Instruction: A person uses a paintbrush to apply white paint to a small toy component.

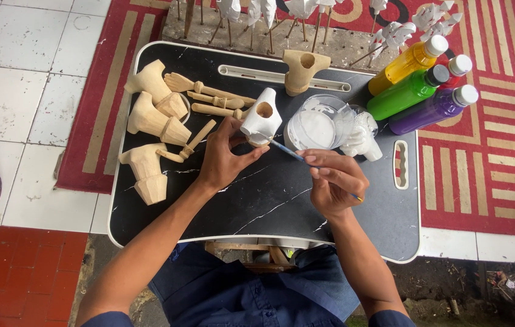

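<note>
Right hand pinches a brush while left hand grips the white torso mid-surface; a slipped stroke could smear paint onto fingers.

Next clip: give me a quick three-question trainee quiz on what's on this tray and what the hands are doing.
1. True or false: the left hand holds the white-painted wooden piece.
2. What does the right hand hold?
A. a thin brush
B. a purple bottle
C. a bare wooden torso
3. What colour is the paint in the clear cup?

Key:
1. True.
2. A: the brush, tip at the painted piece.
3. White.
</note>
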